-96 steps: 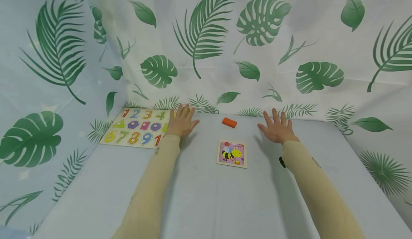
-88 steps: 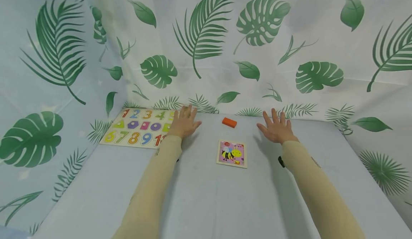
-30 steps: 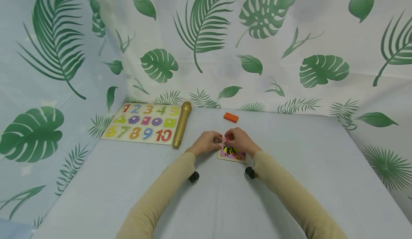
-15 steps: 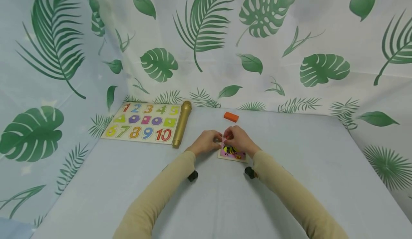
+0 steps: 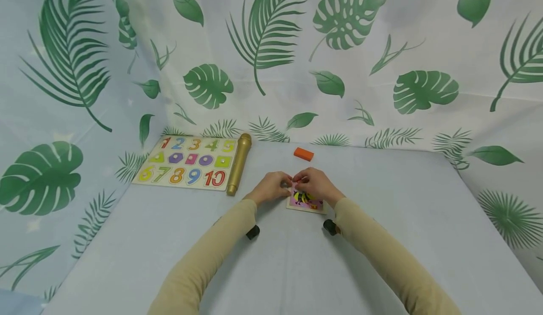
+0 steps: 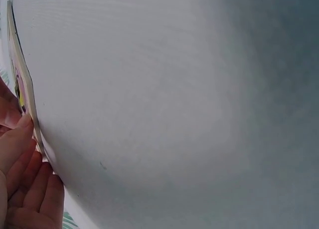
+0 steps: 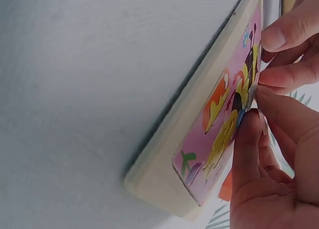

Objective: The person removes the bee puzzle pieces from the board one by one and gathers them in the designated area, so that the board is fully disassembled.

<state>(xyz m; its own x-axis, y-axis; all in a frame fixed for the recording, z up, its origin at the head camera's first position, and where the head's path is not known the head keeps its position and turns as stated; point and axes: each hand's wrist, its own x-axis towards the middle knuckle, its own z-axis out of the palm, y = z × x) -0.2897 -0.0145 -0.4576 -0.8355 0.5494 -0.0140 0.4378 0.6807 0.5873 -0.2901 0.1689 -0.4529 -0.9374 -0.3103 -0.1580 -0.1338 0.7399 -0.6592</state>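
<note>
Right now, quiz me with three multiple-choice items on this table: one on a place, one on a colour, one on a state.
1. Where does the gold microphone lie?
A. Along the number board's right edge
B. On the bee puzzle
C. Beside the right sleeve

2. What colour is the small block?
A. Blue
B. Orange
C. Black

3. What are the hands doing?
A. Lying flat, apart
B. Lifting the microphone
C. Fingering the bee puzzle together

Key: 1 A, it lies against that edge. 2 B, plainly orange. 3 C, left hand and right hand meet at its far edge.
</note>
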